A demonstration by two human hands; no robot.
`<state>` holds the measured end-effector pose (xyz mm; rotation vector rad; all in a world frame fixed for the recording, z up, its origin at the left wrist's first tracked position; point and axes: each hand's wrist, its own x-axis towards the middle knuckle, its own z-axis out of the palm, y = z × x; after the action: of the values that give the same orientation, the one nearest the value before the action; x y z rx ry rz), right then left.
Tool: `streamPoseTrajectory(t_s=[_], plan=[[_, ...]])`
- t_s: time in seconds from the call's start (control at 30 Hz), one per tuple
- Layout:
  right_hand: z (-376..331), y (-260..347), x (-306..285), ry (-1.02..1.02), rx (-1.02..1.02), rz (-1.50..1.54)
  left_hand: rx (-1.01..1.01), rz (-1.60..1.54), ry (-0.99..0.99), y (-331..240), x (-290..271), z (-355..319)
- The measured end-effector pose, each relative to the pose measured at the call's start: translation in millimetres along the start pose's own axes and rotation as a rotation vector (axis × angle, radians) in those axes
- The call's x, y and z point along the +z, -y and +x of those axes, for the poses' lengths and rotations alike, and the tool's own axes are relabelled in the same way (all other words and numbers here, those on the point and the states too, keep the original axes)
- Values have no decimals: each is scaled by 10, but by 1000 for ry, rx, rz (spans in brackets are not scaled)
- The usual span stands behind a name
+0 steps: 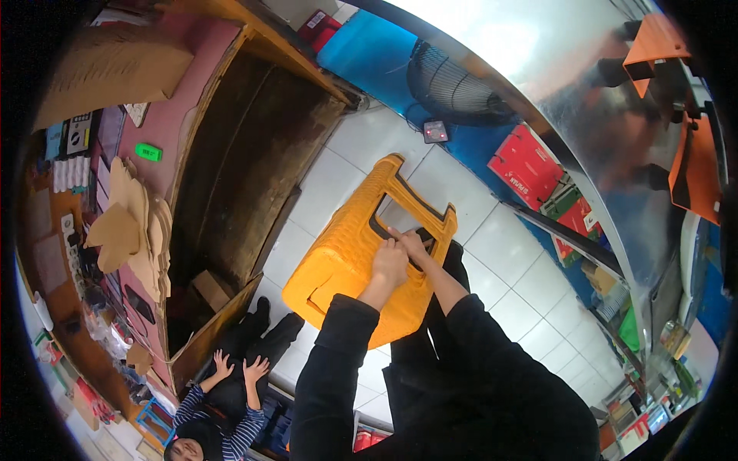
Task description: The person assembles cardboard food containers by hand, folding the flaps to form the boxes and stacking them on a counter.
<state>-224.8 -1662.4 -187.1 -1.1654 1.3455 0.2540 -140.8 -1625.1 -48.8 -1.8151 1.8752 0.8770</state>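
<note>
A yellow plastic stool (338, 257) with a woven-look pattern lies tilted in front of me, its legs pointing up and away and its seat end toward me. My left hand (390, 263) is closed on the bar at the edge of the stool's side opening. Right against it, my right hand (411, 246) has its fingers bent over the same edge, partly inside the opening. The two hands touch near the fingertips. Some fingers are hidden behind the hands and the stool.
White floor tiles (500, 253) surround the stool. At left stands a wooden desk (254, 146) with cardboard pieces (134, 223) on top. A black fan (457, 84) and red boxes (526, 165) are at the right. Another person's open hands (238, 369) show at lower left.
</note>
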Motion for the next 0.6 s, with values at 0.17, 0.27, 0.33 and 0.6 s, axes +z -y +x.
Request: streamPoseTrajectory(t_s=[0.17,0.27,0.33,0.6], plan=[[-135,148,13,109,-18,10,-2,-14,21,38,162,-90],[-58,99,-22,121,-50,-35,-12,7,6,-16,60,-87],[-45,129,9,147,-15,-106,-45,12,23,2,49,-130],[-101,30,241,-10,-119,-271,5,-195,69,122,-58,-370]])
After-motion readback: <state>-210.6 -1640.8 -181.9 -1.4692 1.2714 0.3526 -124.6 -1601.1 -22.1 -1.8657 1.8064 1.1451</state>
